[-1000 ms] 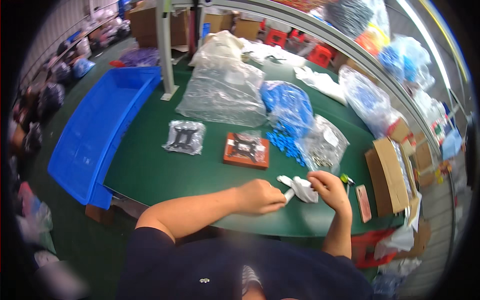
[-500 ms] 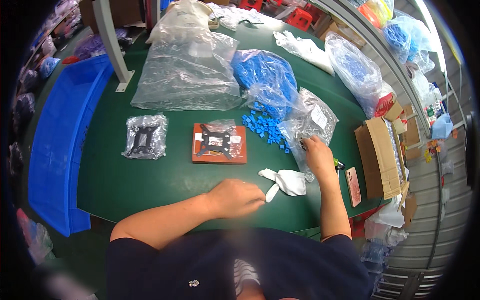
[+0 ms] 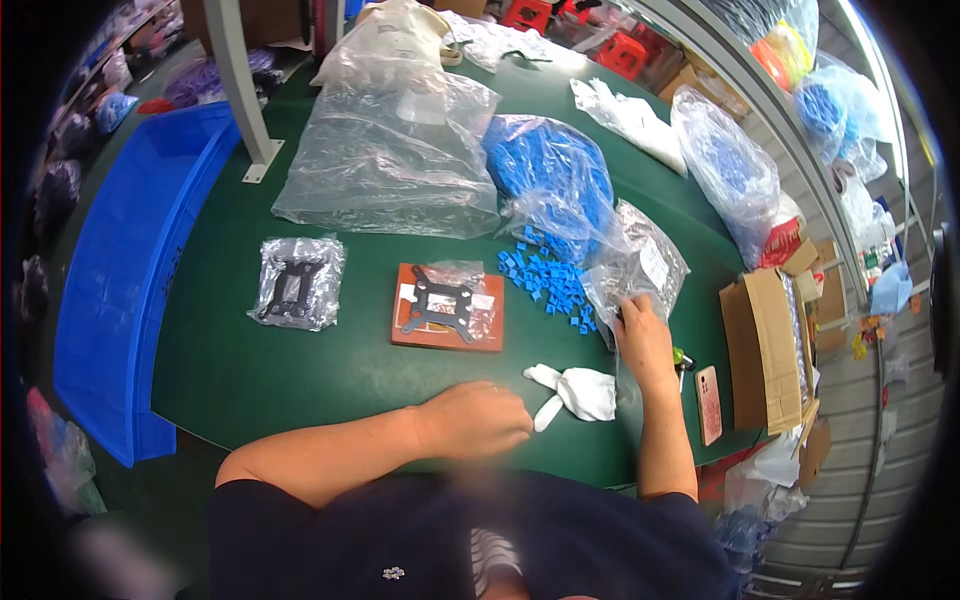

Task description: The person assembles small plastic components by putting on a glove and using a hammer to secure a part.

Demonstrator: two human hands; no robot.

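Note:
My right hand (image 3: 645, 340) is at the mouth of a clear plastic bag (image 3: 638, 255) of small greyish parts. Its fingers are pinched together there, and what lies between them is too small to make out. My left hand (image 3: 475, 420) rests on the green table, fingers curled under; whatever they may hold is hidden. A white glove (image 3: 588, 393) lies just right of my left hand. Ahead, a black X-shaped bracket (image 3: 438, 304) sits with a small clear bag on a reddish-brown box (image 3: 412, 333). Another black bracket (image 3: 292, 284), wrapped in clear plastic, lies farther left.
Loose blue pieces (image 3: 548, 280) spill from a big bag of blue parts (image 3: 550, 170). Large clear bags (image 3: 390, 160) stand behind. A blue bin (image 3: 120, 290) is on the left. At right are a phone (image 3: 709, 405), a green-and-black tool (image 3: 682, 360) and an open cardboard box (image 3: 757, 350).
The whole view has shifted slightly, so the table's things appear lower and to the right. My right hand stays at the bag's mouth, its fingers a little changed. My left hand stays beside the glove.

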